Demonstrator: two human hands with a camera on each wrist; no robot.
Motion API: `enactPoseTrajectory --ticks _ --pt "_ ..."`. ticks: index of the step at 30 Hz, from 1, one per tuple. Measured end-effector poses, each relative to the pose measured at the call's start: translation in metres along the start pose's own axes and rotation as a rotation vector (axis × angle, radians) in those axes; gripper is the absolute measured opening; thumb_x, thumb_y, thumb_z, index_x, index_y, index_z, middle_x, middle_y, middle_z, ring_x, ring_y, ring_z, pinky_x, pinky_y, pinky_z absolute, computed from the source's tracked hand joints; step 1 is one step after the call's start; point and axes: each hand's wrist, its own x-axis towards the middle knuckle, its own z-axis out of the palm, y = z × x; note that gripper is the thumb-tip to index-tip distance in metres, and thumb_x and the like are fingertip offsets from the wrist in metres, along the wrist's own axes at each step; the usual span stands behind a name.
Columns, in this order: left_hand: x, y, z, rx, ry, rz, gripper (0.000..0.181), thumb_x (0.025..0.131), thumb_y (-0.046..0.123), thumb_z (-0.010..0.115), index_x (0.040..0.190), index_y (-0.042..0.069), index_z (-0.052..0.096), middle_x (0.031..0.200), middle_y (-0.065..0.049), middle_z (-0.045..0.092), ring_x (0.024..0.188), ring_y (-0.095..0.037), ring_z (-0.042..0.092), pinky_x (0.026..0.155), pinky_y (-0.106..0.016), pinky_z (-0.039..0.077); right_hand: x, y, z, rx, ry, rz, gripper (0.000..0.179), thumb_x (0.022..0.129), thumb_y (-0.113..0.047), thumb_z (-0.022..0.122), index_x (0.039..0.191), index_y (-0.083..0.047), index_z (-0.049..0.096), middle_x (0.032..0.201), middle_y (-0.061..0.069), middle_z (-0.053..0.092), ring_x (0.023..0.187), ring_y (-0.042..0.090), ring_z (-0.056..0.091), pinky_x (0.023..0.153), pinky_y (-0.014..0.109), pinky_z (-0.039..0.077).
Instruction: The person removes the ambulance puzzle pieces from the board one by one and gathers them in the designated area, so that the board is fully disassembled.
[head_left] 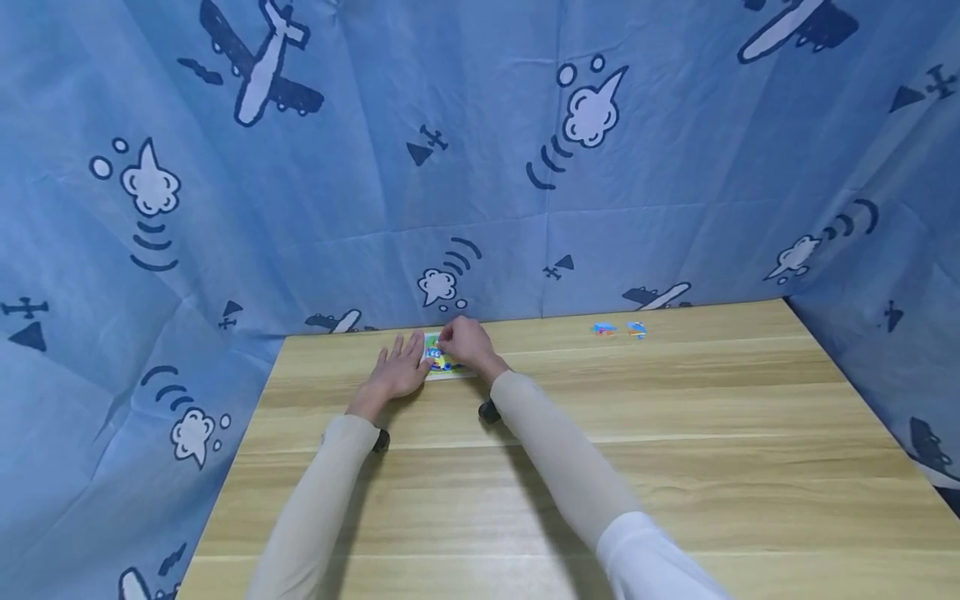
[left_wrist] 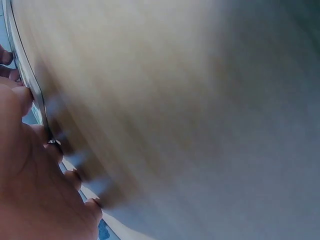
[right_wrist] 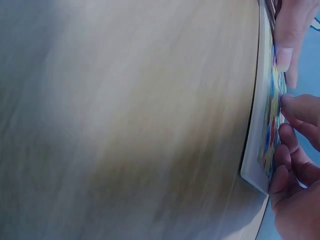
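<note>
A small, brightly coloured jigsaw puzzle [head_left: 438, 360] with a pale frame lies near the table's back edge. My left hand [head_left: 401, 367] rests flat at its left side, fingers spread and thumb over the border. My right hand [head_left: 467, 340] bends over the upper right part, thumb and fingertips pinching down at a puzzle piece that the fingers mostly hide. In the right wrist view, the right fingertips [right_wrist: 286, 134] meet the picture surface [right_wrist: 273, 112], and the left thumb [right_wrist: 283, 59] presses beside them. Only bent left fingers [left_wrist: 72, 177] at the table edge show in the left wrist view.
Two loose puzzle pieces, one blue and pink [head_left: 603, 329] and one mostly blue [head_left: 637, 329], lie on the wooden table [head_left: 675, 433] to the right, near the back edge. A blue curtain [head_left: 495, 183] with aeroplane prints hangs directly behind the table and along both sides.
</note>
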Motion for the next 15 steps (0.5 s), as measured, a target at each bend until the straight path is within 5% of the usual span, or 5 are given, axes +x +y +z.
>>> enactPoseTrajectory --ticks 5,15 --pt "0.009 -0.005 0.009 -0.019 -0.009 -0.014 0.071 0.113 0.049 0.019 0.170 0.012 -0.003 0.179 -0.005 -0.007 0.166 -0.036 -0.014 0.133 -0.064 -0.005 -0.002 -0.002 0.003 0.015 0.012 0.029 0.012 0.097 -0.015 0.073 0.090 -0.009 0.080 0.090 0.005 0.078 0.081 0.019 0.066 0.078 0.034 0.056" --pt "-0.008 0.012 -0.002 -0.044 0.039 -0.032 0.068 0.114 0.042 0.022 0.169 0.007 0.005 0.180 -0.008 -0.001 0.166 -0.037 -0.008 0.133 -0.063 -0.003 -0.002 -0.001 0.001 0.124 0.044 0.016 0.012 0.095 -0.011 0.073 0.084 -0.010 0.078 0.085 0.004 0.075 0.079 0.018 0.065 0.074 0.030 0.053"
